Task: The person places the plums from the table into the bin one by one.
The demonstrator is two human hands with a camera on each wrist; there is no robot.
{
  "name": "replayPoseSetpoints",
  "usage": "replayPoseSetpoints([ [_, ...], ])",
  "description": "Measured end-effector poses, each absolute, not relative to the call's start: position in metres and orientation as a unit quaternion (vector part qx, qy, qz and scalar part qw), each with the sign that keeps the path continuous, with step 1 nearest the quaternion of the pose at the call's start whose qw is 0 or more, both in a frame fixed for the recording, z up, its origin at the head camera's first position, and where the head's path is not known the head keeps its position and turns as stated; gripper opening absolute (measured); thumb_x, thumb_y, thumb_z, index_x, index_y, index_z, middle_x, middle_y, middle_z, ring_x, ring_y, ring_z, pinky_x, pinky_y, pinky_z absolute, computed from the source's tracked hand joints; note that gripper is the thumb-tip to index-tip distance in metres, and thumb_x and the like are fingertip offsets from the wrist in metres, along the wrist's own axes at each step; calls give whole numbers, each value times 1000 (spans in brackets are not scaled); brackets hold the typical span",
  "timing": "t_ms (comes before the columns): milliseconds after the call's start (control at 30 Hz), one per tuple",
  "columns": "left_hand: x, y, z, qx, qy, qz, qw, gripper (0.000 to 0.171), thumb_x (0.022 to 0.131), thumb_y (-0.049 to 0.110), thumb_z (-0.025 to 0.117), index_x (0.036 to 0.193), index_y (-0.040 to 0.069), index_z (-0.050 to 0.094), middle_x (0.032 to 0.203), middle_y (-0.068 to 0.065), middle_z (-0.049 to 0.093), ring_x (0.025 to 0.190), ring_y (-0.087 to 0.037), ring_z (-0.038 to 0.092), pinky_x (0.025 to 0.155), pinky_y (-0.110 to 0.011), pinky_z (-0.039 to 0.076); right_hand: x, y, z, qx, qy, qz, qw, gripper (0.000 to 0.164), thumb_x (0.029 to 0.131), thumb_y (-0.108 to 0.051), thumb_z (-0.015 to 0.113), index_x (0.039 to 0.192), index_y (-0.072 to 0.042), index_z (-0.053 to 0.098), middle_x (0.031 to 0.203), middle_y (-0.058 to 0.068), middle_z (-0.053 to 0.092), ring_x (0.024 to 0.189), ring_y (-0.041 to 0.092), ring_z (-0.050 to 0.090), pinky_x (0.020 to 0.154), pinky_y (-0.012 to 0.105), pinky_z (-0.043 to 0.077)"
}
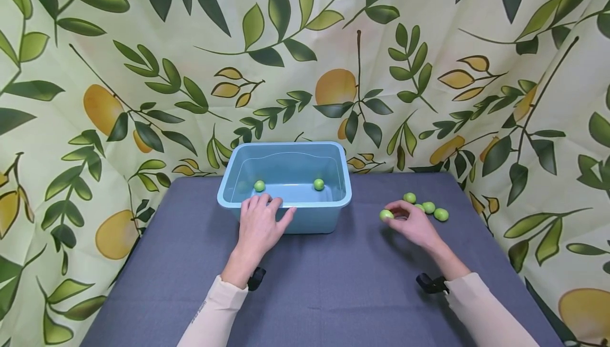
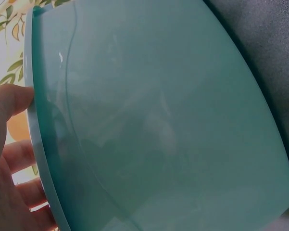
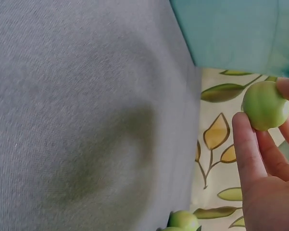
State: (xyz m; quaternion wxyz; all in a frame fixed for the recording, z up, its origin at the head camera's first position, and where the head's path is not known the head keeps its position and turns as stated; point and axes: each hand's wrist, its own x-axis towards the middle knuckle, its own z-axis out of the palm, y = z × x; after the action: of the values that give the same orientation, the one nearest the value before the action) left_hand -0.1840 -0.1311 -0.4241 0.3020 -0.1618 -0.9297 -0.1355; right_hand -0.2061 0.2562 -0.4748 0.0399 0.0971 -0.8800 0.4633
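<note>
My right hand [image 1: 413, 224] pinches a small round green fruit [image 3: 266, 106] between thumb and fingertips, above the table to the right of the bin. In the head view that fruit shows at the fingertips, left of the other fruits. My left hand [image 1: 259, 222] rests on the near rim of a light blue plastic bin [image 1: 286, 220]. Its fingers reach over the rim, and the thumb [image 2: 20, 97] touches the edge. Inside the bin lie two green fruits, one on the left [image 1: 259, 186] and one on the right [image 1: 319, 184].
Several more green fruits [image 1: 441, 214] lie grouped on the table just beyond my right hand. A dark grey-blue cloth [image 1: 314, 294] covers the table. Behind it hangs a curtain [image 1: 295, 87] with a leaf and fruit print, right behind the bin.
</note>
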Motion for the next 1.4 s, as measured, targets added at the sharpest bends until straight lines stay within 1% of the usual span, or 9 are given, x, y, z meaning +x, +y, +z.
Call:
replayPoseSetpoints([
  [200, -183, -131, -424, -161, -931, -135, 298, 37, 91, 44, 72, 100, 9, 76, 93, -12, 64, 85, -35, 58, 84, -51, 44, -205, 247, -469, 104, -867, 487, 35, 32, 94, -18, 75, 119, -1, 68, 112, 14, 68, 96, 15, 65, 81, 21, 52],
  [300, -183, -131, -424, -161, -932, -134, 297, 37, 91, 44, 73, 100, 8, 76, 93, -12, 64, 85, -35, 58, 85, -51, 44, -200, 238, -456, 102, -863, 495, 28, 32, 94, -16, 74, 119, 2, 67, 112, 17, 68, 98, 19, 64, 81, 21, 52],
  [433, -183, -132, -425, -161, -931, -133, 298, 37, 91, 44, 72, 100, 8, 76, 93, -12, 64, 85, -35, 58, 85, -51, 44, -201, 230, -451, 93, -860, 502, 22, 33, 93, -20, 75, 118, -1, 68, 112, 15, 68, 99, 23, 65, 82, 22, 53],
  [533, -183, -132, -425, -162, -931, -132, 300, 37, 91, 44, 73, 100, 8, 77, 93, -13, 64, 85, -35, 58, 85, -51, 45, -206, 229, -455, 92, -857, 507, 23, 35, 93, -27, 76, 119, -4, 68, 112, 11, 68, 99, 22, 65, 83, 22, 53],
  [633, -183, -132, -425, -161, -931, -132, 301, 37, 91, 44, 73, 100, 8, 77, 93, -13, 64, 85, -35, 58, 86, -51, 45, -208, 225, -449, 96, -850, 517, 25, 35, 93, -26, 76, 119, -4, 68, 113, 12, 68, 100, 22, 64, 85, 21, 52],
  [833, -184, -132, -424, -161, -931, -133, 300, 37, 91, 44, 72, 100, 8, 77, 93, -13, 64, 85, -35, 58, 86, -51, 45, -210, 219, -440, 109, -837, 535, 31, 36, 93, -23, 76, 120, -1, 67, 116, 14, 67, 102, 17, 63, 87, 16, 51],
  [1167, -184, -131, -425, -162, -930, -134, 302, 37, 91, 44, 72, 100, 8, 76, 92, -12, 64, 84, -35, 58, 85, -51, 45, -209, 206, -426, 119, -827, 548, 43, 35, 91, -22, 78, 119, -2, 67, 114, 13, 68, 101, 21, 64, 87, 21, 54],
  [1267, -183, -131, -425, -161, -931, -134, 300, 37, 92, 44, 72, 100, 8, 77, 92, -12, 64, 85, -35, 58, 86, -51, 44, -209, 203, -422, 128, -822, 553, 48, 36, 91, -21, 78, 120, -2, 67, 115, 13, 67, 101, 20, 64, 88, 22, 54],
  [1400, -183, -131, -424, -161, -932, -134, 297, 37, 92, 44, 72, 101, 8, 77, 93, -12, 64, 85, -35, 58, 86, -51, 44, -209, 199, -417, 138, -815, 559, 56, 36, 91, -22, 78, 120, -2, 67, 115, 13, 66, 101, 18, 64, 88, 21, 54],
])
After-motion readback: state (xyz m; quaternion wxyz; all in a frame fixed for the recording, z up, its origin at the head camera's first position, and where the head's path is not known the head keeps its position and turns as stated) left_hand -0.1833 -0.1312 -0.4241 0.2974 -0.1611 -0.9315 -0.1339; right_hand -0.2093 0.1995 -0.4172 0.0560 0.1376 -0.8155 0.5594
